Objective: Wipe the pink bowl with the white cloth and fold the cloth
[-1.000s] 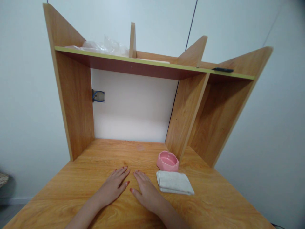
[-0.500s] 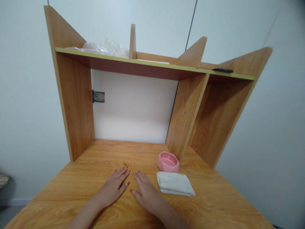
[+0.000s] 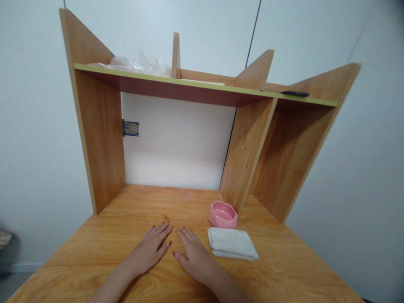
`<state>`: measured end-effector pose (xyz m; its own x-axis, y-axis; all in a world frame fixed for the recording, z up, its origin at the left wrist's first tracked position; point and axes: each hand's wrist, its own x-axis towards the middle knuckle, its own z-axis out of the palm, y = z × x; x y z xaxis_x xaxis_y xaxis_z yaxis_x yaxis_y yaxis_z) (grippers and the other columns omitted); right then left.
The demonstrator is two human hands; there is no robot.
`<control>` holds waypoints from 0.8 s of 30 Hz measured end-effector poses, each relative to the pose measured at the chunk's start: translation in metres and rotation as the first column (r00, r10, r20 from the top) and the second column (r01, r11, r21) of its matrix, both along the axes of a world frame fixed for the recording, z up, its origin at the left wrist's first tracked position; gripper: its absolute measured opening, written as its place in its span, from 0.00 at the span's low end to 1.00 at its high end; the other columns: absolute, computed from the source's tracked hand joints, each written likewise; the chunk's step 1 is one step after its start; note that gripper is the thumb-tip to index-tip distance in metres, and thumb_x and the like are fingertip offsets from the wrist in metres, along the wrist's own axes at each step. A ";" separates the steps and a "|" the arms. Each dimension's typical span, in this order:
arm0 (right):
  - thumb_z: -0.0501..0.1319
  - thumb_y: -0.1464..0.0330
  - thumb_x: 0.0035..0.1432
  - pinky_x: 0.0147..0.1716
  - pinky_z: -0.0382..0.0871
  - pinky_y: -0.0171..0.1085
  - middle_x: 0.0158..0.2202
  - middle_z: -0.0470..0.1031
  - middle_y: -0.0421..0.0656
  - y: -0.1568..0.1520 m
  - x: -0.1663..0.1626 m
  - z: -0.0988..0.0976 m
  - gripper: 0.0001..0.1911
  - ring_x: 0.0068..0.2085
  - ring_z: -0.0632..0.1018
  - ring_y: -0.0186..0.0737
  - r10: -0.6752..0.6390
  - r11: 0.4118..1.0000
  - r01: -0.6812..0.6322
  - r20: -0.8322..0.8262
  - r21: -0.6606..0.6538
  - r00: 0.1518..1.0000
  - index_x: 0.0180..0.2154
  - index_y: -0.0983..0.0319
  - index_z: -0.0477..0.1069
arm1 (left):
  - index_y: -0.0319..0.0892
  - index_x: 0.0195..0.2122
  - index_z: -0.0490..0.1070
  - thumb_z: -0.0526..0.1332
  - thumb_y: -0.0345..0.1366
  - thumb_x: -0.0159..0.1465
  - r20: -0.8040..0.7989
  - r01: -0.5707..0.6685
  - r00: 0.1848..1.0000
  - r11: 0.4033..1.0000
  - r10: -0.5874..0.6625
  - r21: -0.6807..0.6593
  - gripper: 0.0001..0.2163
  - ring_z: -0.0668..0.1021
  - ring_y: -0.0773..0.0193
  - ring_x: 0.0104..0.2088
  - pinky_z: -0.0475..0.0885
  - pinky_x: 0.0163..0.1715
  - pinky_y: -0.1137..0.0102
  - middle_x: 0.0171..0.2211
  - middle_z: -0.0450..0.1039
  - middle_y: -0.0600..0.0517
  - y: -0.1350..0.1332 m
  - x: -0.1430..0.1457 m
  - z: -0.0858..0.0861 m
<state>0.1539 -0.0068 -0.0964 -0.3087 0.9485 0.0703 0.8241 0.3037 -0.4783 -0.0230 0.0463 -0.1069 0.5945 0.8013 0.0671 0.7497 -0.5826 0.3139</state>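
My left hand [image 3: 150,249] lies flat, palm down, on the wooden desk [image 3: 104,244], its fingers stretched out and holding nothing. Beside it, palm down too, my right hand [image 3: 192,252] rests with its thumb apart from the fingers and nothing in it. A small gap separates the two hands. Just right of my right hand, without touching it, is a folded white cloth [image 3: 232,243]. Behind the cloth sits a pink angular ashtray-like dish [image 3: 222,215], close to the front edge of an upright divider.
A wooden hutch [image 3: 85,143] with side panels and a divider [image 3: 246,155] rises from the desk. On its upper shelf [image 3: 158,80] lie a clear plastic bag [image 3: 139,64] and a flat black object [image 3: 295,93]. A wall socket box [image 3: 130,128] shows at the back left.
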 end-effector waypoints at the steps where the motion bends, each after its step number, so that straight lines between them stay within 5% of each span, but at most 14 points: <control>1: 0.49 0.63 0.56 0.59 0.42 0.43 0.60 0.52 0.52 0.000 0.000 0.000 0.30 0.61 0.52 0.44 -0.003 1.000 0.003 0.002 -0.002 1.000 0.58 0.72 0.52 | 0.40 0.59 0.53 0.44 0.47 0.63 0.004 0.000 1.000 1.000 0.000 0.000 0.25 0.54 0.60 0.60 0.48 0.58 0.59 0.60 0.49 0.47 0.000 0.000 -0.001; 24: 0.49 0.63 0.56 0.59 0.43 0.42 0.60 0.52 0.53 -0.002 -0.001 0.006 0.30 0.61 0.52 0.45 -0.009 1.000 0.009 0.011 -0.019 1.000 0.58 0.73 0.52 | 0.41 0.58 0.54 0.45 0.48 0.63 0.017 -0.004 1.000 1.000 0.004 -0.002 0.25 0.54 0.59 0.60 0.49 0.58 0.59 0.60 0.49 0.47 0.001 0.000 -0.002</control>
<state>0.1531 -0.0090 -0.0900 -0.3006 0.9525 0.0486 0.8320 0.2868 -0.4749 -0.0231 0.0471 -0.1090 0.5899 0.8040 0.0754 0.7469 -0.5787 0.3275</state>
